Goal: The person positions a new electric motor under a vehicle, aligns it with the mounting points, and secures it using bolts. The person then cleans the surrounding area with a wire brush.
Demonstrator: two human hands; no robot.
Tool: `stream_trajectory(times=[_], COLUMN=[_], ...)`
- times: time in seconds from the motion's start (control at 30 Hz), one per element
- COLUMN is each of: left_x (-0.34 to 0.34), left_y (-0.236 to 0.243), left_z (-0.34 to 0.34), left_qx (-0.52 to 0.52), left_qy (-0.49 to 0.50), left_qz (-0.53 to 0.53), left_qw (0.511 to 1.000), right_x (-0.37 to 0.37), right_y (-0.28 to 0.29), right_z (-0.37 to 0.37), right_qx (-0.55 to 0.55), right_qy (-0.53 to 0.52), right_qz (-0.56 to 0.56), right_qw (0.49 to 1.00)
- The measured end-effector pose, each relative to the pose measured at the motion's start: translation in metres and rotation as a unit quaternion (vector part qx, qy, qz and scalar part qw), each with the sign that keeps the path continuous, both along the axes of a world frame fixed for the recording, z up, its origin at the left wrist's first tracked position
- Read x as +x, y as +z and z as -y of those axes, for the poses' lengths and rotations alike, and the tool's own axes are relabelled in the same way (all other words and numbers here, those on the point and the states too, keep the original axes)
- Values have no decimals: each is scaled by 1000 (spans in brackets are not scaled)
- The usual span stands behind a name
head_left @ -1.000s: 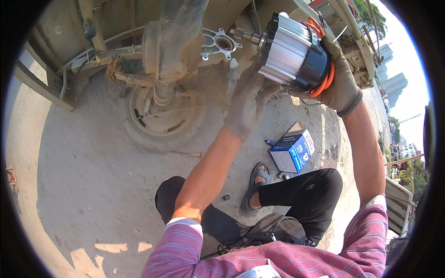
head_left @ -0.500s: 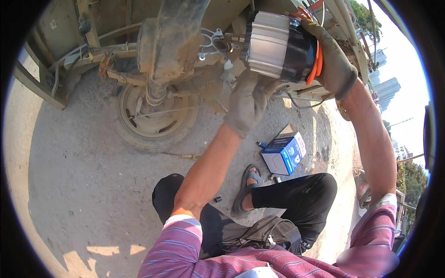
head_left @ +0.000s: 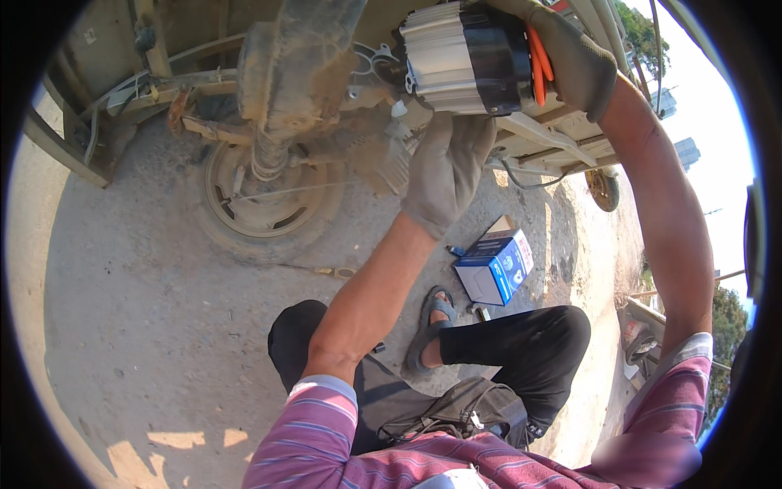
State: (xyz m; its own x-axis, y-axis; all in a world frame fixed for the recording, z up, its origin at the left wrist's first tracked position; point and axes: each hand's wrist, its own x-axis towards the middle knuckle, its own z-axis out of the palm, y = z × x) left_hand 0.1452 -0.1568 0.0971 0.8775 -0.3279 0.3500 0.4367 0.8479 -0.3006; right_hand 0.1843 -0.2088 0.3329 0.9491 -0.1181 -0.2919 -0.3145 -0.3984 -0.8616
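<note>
Both my hands, in grey work gloves, hold up a finned silver-and-black electric motor [head_left: 440, 63] at the top of the view. My left hand [head_left: 448, 167] supports it from below, its fingertips partly hidden under the casing. Around the black rear end curls my right hand [head_left: 577, 61], next to the thick orange cables [head_left: 538, 65]. The motor's front end is close against the silver mounting bracket [head_left: 375, 61] beside the dusty axle housing [head_left: 285, 90]. Its shaft, if still outside, is out of sight.
Below the axle is a dusty wheel [head_left: 273, 216]. A screwdriver [head_left: 334, 271] lies on the ground near my left forearm. A blue and white cardboard box [head_left: 493, 273] stands open beyond my sandalled foot [head_left: 430, 326]. Metal frame rails [head_left: 554, 138] run behind the motor.
The motor has moved left and up toward the bracket. The shaft that showed between them is now hidden. My left hand has shifted beneath the casing, and my right hand has followed the motor.
</note>
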Motion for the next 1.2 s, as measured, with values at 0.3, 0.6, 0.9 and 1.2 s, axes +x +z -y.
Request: stream_trajectory(times=[0.3, 0.6, 0.9, 1.2], left_x=[-2, 5, 10, 11], left_y=[10, 8, 5, 6], left_z=[-4, -24, -32, -42], left_qx=[33, 119, 233, 347], left_qy=[8, -7, 23, 50], left_qz=[26, 41, 102, 156], left_qw=[999, 992, 967, 924], right_x=[14, 82, 74, 98], right_y=[14, 7, 1, -10], right_z=[-11, -22, -37, -18], right_qx=[-101, -186, -216, -62], right_qy=[96, 283, 208, 255], right_qz=[53, 53, 101, 7], right_qw=[989, 940, 949, 965])
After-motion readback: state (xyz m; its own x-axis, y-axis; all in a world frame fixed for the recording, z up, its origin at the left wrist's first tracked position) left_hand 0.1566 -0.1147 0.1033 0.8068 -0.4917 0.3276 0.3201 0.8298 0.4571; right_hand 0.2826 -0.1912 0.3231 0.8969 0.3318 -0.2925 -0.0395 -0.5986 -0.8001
